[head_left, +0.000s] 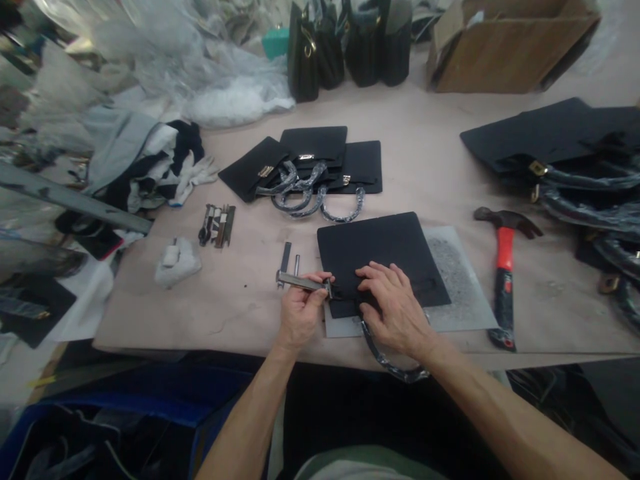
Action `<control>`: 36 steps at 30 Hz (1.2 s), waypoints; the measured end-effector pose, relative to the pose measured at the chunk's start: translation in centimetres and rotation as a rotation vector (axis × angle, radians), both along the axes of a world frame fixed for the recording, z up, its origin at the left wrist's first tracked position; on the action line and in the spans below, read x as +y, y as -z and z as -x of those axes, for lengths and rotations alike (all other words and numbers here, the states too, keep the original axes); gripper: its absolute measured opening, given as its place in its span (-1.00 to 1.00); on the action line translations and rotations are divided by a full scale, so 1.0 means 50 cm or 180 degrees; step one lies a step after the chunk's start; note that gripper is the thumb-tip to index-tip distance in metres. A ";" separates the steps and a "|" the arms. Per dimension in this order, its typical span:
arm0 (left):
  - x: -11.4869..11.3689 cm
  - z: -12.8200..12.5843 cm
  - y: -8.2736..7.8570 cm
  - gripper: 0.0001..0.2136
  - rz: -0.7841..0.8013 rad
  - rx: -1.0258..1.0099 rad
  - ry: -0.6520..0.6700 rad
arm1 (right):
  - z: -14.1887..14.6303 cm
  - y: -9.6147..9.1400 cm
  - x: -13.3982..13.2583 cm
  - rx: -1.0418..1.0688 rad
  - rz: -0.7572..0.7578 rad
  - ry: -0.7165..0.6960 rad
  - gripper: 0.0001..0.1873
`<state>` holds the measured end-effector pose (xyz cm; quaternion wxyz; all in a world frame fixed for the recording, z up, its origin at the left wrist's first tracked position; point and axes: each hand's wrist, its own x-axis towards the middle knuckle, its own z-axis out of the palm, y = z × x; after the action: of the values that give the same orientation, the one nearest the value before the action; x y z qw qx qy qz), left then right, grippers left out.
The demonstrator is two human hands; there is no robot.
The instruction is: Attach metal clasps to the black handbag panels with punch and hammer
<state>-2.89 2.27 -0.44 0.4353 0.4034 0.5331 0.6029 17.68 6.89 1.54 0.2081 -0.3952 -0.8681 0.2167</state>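
Observation:
A black bag panel [380, 250] lies on a pale sheet in front of me. Its plastic-wrapped handle [395, 367] hangs toward the table's front edge. Closed fingers of my left hand [301, 310] grip a metal bar clamp [303, 281], or a tool shaped like one, whose right end meets the panel's lower left edge. My right hand [393, 303] rests on the panel's lower middle, fingers spread and slightly bent, holding nothing; its wrist passes over the handle. What lies under the palm is hidden.
A claw hammer [504, 280] lies right of the pale sheet [463, 280]. Beyond are several black panels with handles [320, 150]. Small metal tools [219, 225] and a white lump [177, 262] sit left. More panels [555, 140] are stacked right. Bags [365, 53] and a cardboard box [510, 57] stand behind.

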 end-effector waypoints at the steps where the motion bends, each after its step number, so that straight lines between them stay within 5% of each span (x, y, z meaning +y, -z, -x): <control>1: 0.000 -0.001 -0.002 -0.75 -0.0009 0.0031 0.0010 | 0.000 -0.001 0.000 -0.0006 -0.0003 -0.0002 -0.79; 20: 0.012 -0.012 -0.013 -0.94 -0.0460 0.1402 0.0493 | 0.003 -0.001 -0.003 0.0008 0.0006 0.0037 -0.78; 29: 0.033 0.012 -0.010 -0.91 -0.0358 0.0961 0.0908 | -0.002 0.001 -0.003 0.0110 -0.0008 -0.0001 -0.82; 36: 0.023 0.007 -0.009 -0.93 -0.0744 0.1541 0.0827 | -0.003 0.004 -0.001 0.0161 0.0018 -0.0012 -0.83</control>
<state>-3.22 3.42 0.02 0.3197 0.6477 0.4923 0.4857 17.83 6.82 1.34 0.2283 -0.3885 -0.8627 0.2295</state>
